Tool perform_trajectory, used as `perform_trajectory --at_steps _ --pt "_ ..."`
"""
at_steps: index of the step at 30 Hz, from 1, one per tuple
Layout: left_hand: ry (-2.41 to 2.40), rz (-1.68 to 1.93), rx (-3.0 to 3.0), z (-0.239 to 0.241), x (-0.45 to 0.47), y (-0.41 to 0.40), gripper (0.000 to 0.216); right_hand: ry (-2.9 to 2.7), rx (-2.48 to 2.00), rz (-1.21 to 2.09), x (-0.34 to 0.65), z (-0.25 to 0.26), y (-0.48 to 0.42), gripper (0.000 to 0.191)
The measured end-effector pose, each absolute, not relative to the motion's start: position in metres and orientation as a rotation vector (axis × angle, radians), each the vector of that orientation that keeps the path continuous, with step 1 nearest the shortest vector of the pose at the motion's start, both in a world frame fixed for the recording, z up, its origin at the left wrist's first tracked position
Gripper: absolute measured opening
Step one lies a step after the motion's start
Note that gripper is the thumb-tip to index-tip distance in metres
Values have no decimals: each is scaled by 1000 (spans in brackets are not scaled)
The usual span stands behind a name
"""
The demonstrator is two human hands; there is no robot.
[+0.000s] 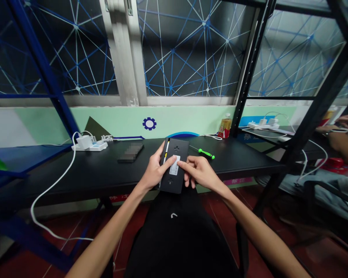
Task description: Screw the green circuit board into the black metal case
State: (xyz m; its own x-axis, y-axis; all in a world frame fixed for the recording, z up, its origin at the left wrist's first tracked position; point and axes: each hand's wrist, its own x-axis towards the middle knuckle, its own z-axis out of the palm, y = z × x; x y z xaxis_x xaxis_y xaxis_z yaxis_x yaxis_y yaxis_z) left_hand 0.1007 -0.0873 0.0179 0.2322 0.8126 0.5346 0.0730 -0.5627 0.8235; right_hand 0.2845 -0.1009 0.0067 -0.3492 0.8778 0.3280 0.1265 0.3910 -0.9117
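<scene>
A flat black box (176, 185) with cross-shaped mounting holes and a white printed label (174, 168) is held tilted above my lap, at the desk's front edge. My left hand (156, 166) grips its left side, the thumb lying across the label. A strip of yellow and white shows along that side. At the right, my right hand (201, 170) has a fingertip on the label's right edge, with the other fingers curled by the box's side. Whether it pinches the label's edge is too small to tell. Behind the hand lies a green-handled screwdriver (205, 153).
On the black desk (104, 173) are a blurred dark flat object (131, 152), a white power strip (89, 145) with a trailing cable, and a drink bottle (225, 126). Blue and black metal frame posts stand at both sides. Another person's arm (343, 141) is at the far right.
</scene>
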Motion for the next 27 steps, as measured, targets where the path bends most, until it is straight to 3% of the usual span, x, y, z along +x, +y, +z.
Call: perform_trajectory --at_steps 17,27 --pt "855 1350 1982 8 100 -77 67 -1864 -943 920 287 7 -101 49" --pt "777 1394 1647 11 101 -78 57 -1771 -856 970 279 3 -92 50"
